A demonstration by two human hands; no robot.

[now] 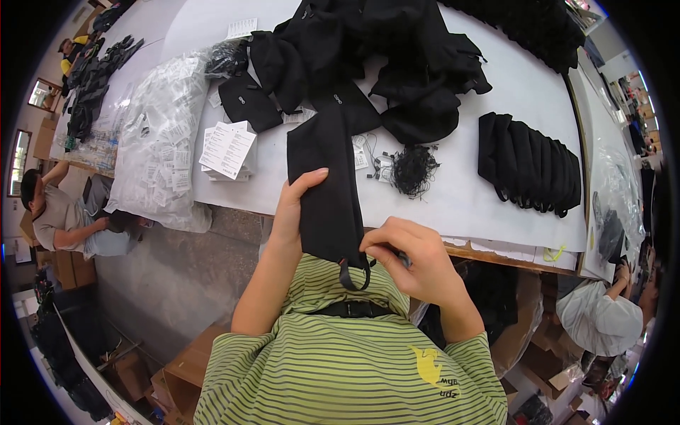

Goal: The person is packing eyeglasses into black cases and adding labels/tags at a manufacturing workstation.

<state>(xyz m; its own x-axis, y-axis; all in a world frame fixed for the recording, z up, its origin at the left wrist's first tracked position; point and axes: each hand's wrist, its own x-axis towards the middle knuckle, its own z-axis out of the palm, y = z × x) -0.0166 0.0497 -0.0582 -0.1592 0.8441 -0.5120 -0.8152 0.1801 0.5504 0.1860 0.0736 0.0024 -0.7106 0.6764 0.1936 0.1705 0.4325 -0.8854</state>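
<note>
A long black fabric pouch [327, 191] is held up over the table's near edge. My left hand [287, 211] grips its left side, thumb lying on the front. At the pouch's lower right edge, my right hand [416, 256] pinches the cloth with thumb and fingertips, close to a thin black loop [354, 282] hanging from the bottom. Behind the pouch lies a heap of black fabric pieces [340, 42]. White printed cards [228, 150] are stacked to its left, and a tangle of black strings [415, 171] lies to its right.
A row of folded black pouches [528, 164] lies on the right of the white table [453, 205]. A clear bag of white labels [159, 134] stands at the left edge. Two people sit nearby, one left [67, 219], one right [602, 319]. Cardboard boxes [188, 361] stand below.
</note>
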